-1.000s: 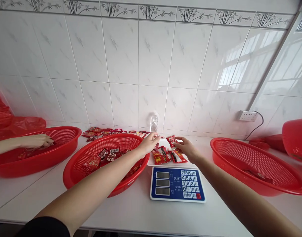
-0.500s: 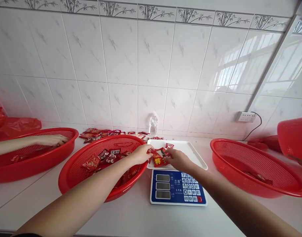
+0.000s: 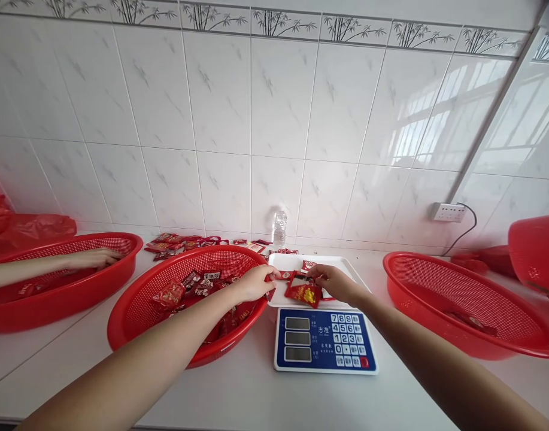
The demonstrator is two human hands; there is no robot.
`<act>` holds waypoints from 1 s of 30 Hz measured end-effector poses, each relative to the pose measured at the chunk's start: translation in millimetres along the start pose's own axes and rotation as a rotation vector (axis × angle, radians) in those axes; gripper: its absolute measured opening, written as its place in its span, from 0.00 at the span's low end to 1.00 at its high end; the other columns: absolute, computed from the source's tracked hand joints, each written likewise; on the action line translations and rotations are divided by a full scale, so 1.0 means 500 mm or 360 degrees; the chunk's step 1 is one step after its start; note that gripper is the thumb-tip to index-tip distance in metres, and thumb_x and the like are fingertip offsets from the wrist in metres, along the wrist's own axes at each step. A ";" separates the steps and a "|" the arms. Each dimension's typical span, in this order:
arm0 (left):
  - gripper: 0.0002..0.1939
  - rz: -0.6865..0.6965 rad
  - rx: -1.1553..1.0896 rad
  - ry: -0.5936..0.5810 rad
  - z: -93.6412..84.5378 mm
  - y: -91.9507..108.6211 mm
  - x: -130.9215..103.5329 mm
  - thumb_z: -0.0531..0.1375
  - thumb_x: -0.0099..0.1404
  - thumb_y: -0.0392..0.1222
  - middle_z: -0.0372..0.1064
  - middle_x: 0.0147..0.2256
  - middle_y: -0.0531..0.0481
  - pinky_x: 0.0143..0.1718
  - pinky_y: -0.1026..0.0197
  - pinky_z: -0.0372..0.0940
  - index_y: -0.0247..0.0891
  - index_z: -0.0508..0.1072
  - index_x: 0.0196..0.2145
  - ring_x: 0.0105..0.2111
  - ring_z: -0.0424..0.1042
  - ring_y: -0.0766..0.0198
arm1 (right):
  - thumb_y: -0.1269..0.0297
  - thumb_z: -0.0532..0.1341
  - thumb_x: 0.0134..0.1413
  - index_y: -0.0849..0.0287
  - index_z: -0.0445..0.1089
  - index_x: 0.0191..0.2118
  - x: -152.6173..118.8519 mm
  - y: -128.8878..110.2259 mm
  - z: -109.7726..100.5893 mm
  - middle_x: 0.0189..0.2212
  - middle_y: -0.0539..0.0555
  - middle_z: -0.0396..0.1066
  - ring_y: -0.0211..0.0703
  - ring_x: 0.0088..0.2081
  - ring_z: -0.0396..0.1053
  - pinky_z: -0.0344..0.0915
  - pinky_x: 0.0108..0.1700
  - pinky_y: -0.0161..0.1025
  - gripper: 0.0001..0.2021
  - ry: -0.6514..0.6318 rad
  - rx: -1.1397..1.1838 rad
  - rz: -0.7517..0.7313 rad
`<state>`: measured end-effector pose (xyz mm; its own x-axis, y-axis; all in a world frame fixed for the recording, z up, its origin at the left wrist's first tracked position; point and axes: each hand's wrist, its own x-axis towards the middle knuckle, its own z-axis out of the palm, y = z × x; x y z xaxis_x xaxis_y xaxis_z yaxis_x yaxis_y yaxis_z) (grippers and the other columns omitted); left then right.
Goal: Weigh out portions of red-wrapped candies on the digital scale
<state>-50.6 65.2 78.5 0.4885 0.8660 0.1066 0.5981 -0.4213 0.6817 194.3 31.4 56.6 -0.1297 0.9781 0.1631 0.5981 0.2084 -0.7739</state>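
Note:
My right hand [image 3: 337, 283] pinches the top of a red snack packet [image 3: 305, 292] with yellow print, held over the white weighing tray [image 3: 352, 272]. To its left, my left hand [image 3: 258, 282] is closed on a small red packet [image 3: 285, 275] at the tray's left edge. Another small red-and-white packet [image 3: 308, 265] lies at the back of the tray. Below the tray is the scale's blue keypad panel [image 3: 325, 341]. My left forearm crosses a red basket [image 3: 121, 311] with several red and dark packets [image 3: 202, 287] in it, and hides part of them.
Along the wall lie loose red packets [image 3: 170, 242] and a clear plastic bottle [image 3: 279, 227]. Another person's hand [image 3: 94, 258] reaches into the far-left red basket [image 3: 67, 311]. On the right stands a red basket [image 3: 400, 293], below a wall socket [image 3: 448, 212] with a cord.
The yellow-printed packet has shifted right and tilted, away from my left hand, along with my right hand. My left hand has barely moved.

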 end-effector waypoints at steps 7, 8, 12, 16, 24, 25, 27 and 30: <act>0.12 0.0058 -0.0068 0.0160 0.011 -0.010 0.012 0.58 0.58 0.36 0.71 0.37 0.48 0.33 0.62 0.66 0.36 0.73 0.40 0.30 0.71 0.62 | 0.69 0.57 0.52 0.54 0.73 0.46 -0.030 0.021 -0.025 0.48 0.55 0.72 0.47 0.46 0.70 0.69 0.41 0.39 0.16 0.0163 0.0044 0.0007; 0.11 0.0054 -0.0152 0.0213 0.012 -0.004 0.014 0.57 0.59 0.36 0.70 0.37 0.48 0.33 0.61 0.66 0.36 0.73 0.41 0.29 0.71 0.63 | 0.68 0.58 0.52 0.54 0.72 0.47 -0.032 0.015 -0.027 0.49 0.56 0.71 0.47 0.47 0.70 0.68 0.43 0.41 0.16 0.0216 0.0046 0.0000; 0.12 0.0019 -0.0576 0.0292 0.023 0.045 0.014 0.54 0.63 0.34 0.70 0.39 0.48 0.35 0.62 0.67 0.38 0.72 0.44 0.33 0.72 0.64 | 0.62 0.57 0.56 0.56 0.70 0.49 -0.045 -0.037 -0.024 0.46 0.56 0.73 0.44 0.45 0.71 0.68 0.45 0.42 0.15 0.0233 0.0158 -0.0084; 0.15 0.0079 -0.0876 0.0297 0.038 0.114 0.010 0.58 0.60 0.29 0.68 0.44 0.46 0.35 0.63 0.67 0.38 0.71 0.46 0.35 0.71 0.65 | 0.57 0.56 0.59 0.57 0.68 0.51 -0.053 -0.098 -0.007 0.40 0.55 0.75 0.41 0.40 0.73 0.70 0.42 0.39 0.18 -0.0045 0.0682 -0.0185; 0.07 -0.0060 -0.1558 -0.0146 0.047 0.140 0.003 0.61 0.63 0.38 0.70 0.31 0.49 0.33 0.62 0.69 0.34 0.71 0.39 0.28 0.70 0.68 | 0.56 0.59 0.55 0.61 0.68 0.48 -0.024 -0.117 -0.004 0.40 0.56 0.75 0.41 0.37 0.74 0.70 0.44 0.41 0.18 0.0079 0.0760 -0.0148; 0.06 -0.0072 -0.1525 -0.0127 0.044 0.133 0.001 0.61 0.64 0.38 0.70 0.31 0.49 0.33 0.61 0.70 0.34 0.71 0.38 0.28 0.71 0.68 | 0.56 0.57 0.57 0.60 0.68 0.49 -0.021 -0.112 -0.004 0.42 0.57 0.74 0.42 0.40 0.74 0.70 0.45 0.41 0.18 0.0090 0.0597 -0.0143; 0.06 -0.0103 -0.1481 0.0003 0.034 0.118 -0.003 0.60 0.64 0.38 0.70 0.32 0.49 0.33 0.61 0.70 0.35 0.70 0.39 0.29 0.71 0.67 | 0.55 0.53 0.60 0.58 0.66 0.53 -0.018 -0.095 -0.001 0.49 0.58 0.71 0.45 0.47 0.71 0.67 0.48 0.43 0.20 0.0158 0.0263 -0.0112; 0.03 -0.0197 -0.1559 0.0236 0.014 0.098 -0.002 0.58 0.66 0.37 0.71 0.33 0.48 0.33 0.61 0.71 0.35 0.68 0.38 0.29 0.73 0.67 | 0.51 0.56 0.57 0.53 0.58 0.61 -0.009 -0.061 0.009 0.61 0.59 0.57 0.51 0.61 0.55 0.57 0.57 0.50 0.27 0.0172 -0.0064 -0.0045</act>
<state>-17.1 41.5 106.7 0.3343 0.9417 0.0383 -0.1812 0.0243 0.9831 173.2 20.7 76.8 -0.0624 0.9658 0.2515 0.6271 0.2340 -0.7430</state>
